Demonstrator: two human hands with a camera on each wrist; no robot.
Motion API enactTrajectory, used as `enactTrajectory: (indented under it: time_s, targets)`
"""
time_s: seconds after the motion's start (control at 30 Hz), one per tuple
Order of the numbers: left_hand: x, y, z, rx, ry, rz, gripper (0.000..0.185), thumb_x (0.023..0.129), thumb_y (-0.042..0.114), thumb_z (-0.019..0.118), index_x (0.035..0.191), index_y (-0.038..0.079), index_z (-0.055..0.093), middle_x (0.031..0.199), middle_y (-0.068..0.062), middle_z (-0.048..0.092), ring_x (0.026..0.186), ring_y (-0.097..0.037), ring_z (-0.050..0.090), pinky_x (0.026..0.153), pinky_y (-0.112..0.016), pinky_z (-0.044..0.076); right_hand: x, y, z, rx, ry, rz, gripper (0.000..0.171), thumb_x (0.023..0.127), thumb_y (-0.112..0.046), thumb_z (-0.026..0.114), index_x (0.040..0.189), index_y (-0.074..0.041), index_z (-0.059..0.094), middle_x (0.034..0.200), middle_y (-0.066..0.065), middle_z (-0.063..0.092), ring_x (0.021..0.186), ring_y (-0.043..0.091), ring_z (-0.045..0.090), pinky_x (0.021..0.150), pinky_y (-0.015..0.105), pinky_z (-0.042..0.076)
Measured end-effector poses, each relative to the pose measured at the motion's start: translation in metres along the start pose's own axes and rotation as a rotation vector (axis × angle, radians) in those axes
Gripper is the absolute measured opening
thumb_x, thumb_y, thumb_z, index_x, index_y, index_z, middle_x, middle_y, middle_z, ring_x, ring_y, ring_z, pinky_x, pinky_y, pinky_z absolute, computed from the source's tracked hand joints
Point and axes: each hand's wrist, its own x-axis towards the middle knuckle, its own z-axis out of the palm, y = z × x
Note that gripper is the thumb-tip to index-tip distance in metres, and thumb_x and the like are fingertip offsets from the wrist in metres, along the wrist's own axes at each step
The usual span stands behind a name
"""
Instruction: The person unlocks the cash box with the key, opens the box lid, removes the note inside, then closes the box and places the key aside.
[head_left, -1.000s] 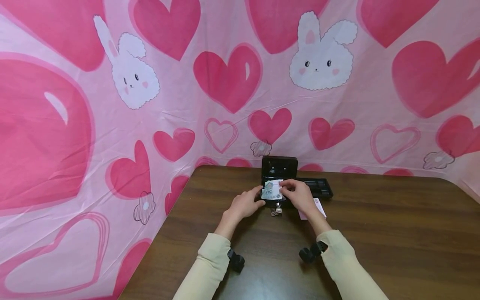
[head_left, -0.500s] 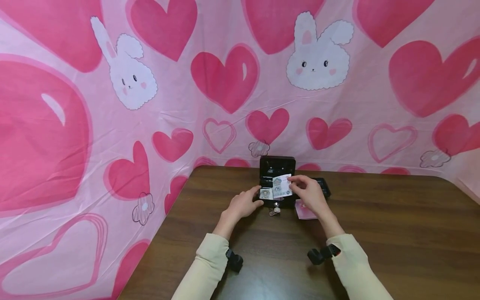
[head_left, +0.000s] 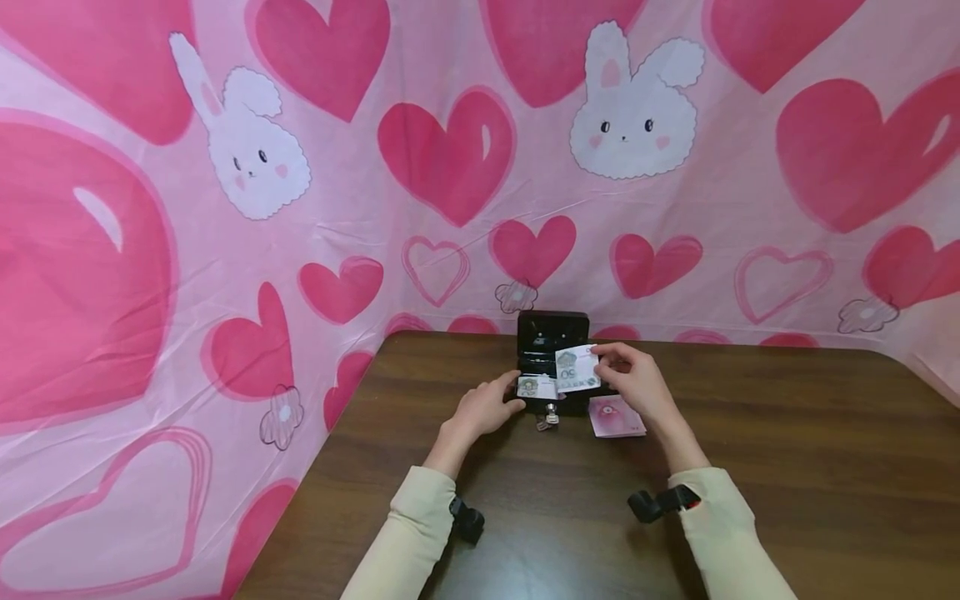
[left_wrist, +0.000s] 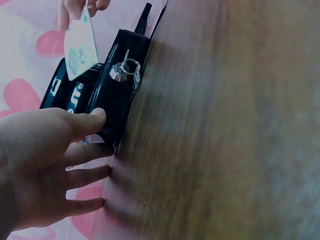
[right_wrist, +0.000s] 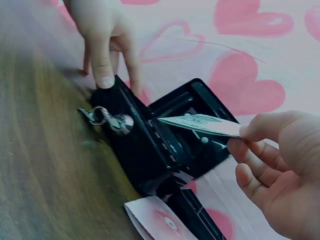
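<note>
- The banknote is held in the air just above the open black cash box, which stands near the far edge of the worktop, close to the far left corner.
- The right hand pinches the banknote's right end, thumb and forefinger clamped on the paper, the other fingers curled loosely beneath.
- The left hand rests at the cash box's left front corner, its thumb pressed on the box's top edge and its other fingers spread, nearly straight, down the side toward the worktop.
- A second banknote lies inside the cash box at its left side.
- A key on a ring sits in the lock on the box's front wall, hanging toward the near edge of the worktop.
- A pink banknote lies flat on the worktop just right of the cash box, under the right wrist.
- Pink heart-and-bunny cloth hangs behind the worktop's far and left edges.
</note>
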Motion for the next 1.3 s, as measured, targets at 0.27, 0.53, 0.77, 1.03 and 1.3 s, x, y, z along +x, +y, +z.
enactTrajectory:
  time_s: [0.27,0.53,0.77,1.03,1.3]
  targets:
    - [0.000,0.000,0.001,-0.002,0.002,0.007,0.057,0.097,0.038,0.061,0.150,0.021,0.044,0.135,-0.007,0.064,0.125,-0.030,0.059,0.101,-0.052,0.046,-0.003,-0.001,-0.018,0.055,0.015,-0.005,0.032,0.092,-0.005,0.066,0.122,0.004,0.065,0.097,0.020,0.061,0.073,0.009,0.059,0.064,0.023,0.053]
    - [-0.001,0.001,0.000,-0.004,0.006,0.017,0.057,0.097,0.037,0.062,0.149,0.020,0.046,0.134,-0.007,0.065,0.125,-0.030,0.060,0.100,-0.052,0.046,-0.003,0.004,-0.032,0.084,-0.007,-0.034,0.036,0.091,-0.004,0.068,0.125,0.009,0.062,0.098,0.018,0.063,0.070,0.005,0.059,0.064,0.024,0.055]
    - [-0.001,0.001,0.001,-0.005,0.008,0.020,0.057,0.097,0.037,0.062,0.149,0.020,0.046,0.134,-0.006,0.065,0.125,-0.029,0.059,0.100,-0.052,0.046,-0.005,0.011,-0.043,0.067,-0.050,-0.031,0.031,0.091,-0.003,0.067,0.122,0.006,0.064,0.091,0.011,0.063,0.072,0.012,0.060,0.066,0.028,0.056]
    - [-0.001,0.000,0.000,-0.011,-0.004,0.011,0.057,0.098,0.037,0.061,0.150,0.020,0.044,0.136,-0.007,0.064,0.127,-0.030,0.058,0.103,-0.053,0.045,-0.009,0.016,-0.055,0.072,-0.088,-0.020,0.033,0.091,-0.001,0.066,0.123,0.007,0.063,0.085,0.011,0.058,0.064,0.013,0.056,0.061,0.026,0.051]
    - [-0.002,0.001,0.001,-0.003,-0.003,0.011,0.057,0.098,0.038,0.060,0.150,0.021,0.044,0.137,-0.006,0.063,0.127,-0.030,0.058,0.103,-0.053,0.044,-0.012,0.023,-0.066,0.028,-0.140,0.017,0.036,0.091,-0.004,0.066,0.125,0.007,0.061,0.089,0.011,0.060,0.072,0.009,0.057,0.064,0.026,0.052]
